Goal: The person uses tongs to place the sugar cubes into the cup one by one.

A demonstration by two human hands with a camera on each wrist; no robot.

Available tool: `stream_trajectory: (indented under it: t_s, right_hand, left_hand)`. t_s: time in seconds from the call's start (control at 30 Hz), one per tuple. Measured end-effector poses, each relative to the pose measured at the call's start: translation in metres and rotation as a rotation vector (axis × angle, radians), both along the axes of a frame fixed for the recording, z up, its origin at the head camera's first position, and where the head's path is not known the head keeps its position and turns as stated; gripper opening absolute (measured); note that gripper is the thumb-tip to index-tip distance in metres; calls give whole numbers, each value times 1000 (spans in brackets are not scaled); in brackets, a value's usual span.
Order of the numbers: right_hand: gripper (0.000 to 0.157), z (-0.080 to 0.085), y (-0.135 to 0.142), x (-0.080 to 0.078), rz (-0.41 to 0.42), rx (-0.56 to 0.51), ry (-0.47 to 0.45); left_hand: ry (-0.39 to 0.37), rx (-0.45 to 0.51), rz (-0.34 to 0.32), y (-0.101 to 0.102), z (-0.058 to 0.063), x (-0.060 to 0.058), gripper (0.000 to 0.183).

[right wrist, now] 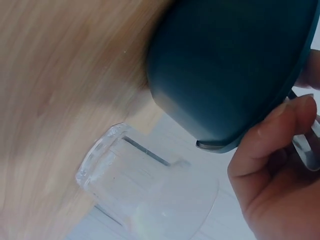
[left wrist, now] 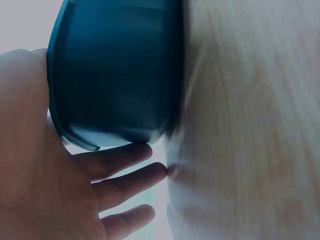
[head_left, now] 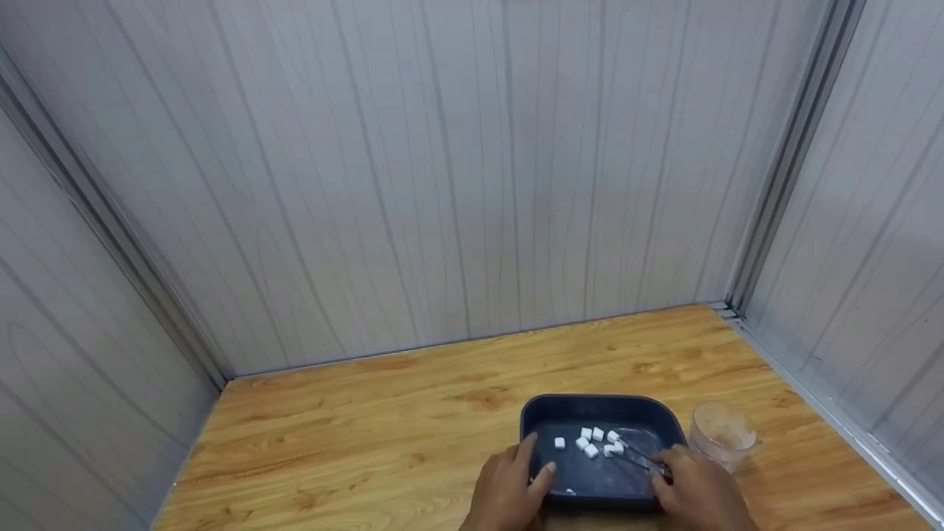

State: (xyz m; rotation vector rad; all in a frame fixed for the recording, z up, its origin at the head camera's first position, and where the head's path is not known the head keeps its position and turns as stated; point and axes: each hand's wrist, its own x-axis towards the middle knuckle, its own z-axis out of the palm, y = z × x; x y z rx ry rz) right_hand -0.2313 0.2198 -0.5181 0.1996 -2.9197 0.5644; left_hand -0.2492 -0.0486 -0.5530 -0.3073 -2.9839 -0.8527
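Note:
A dark blue rectangular tray (head_left: 601, 402) stands on the table, and several small white cubes (head_left: 591, 450) lie in it, most in a loose group. At the tray's left side my left hand (head_left: 509, 487) holds the rim, thumb on the inner side; in the left wrist view its fingers (left wrist: 125, 157) reach along the outer wall. My right hand (head_left: 700, 487), at the right side, pinches metal tongs (head_left: 640, 464). Their two arms spread over the tray floor, tips among the right-hand cubes. Whether a cube is clasped between them I cannot tell.
Close to the tray's right side stands a clear cup (head_left: 724, 435), near my right hand. The wood-patterned table (head_left: 354, 428) meets pale panelled walls (head_left: 472, 184) at the back and sides. A small white bit (head_left: 571, 491) lies by the tray's near edge.

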Motion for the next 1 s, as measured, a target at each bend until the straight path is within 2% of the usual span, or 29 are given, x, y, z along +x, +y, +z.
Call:
stream_trajectory:
  t_s: [0.13,0.4,0.53,0.67,0.77,1.0]
  right_hand:
    - [18,1,1,0,-12,-21,-23]
    - [16,-1,2,-1,-24,-72,-4]
    - [16,-1,1,-1,-32,-60,-17]
    - [16,-1,0,0,-18,-35,9]
    - [16,0,0,-1,-7,-16,17]
    - [17,2,0,-1,-9,20,-45]
  left_hand:
    - [-2,4,2,0,0,0,62]
    - [-24,5,4,0,-1,-1,63]
    - [-13,14,-7,-1,0,-1,63]
    - [32,15,-19,-1,0,1,62]
    - [38,12,-17,-1,1,1,62]
    - [40,18,-13,-2,1,2,63]
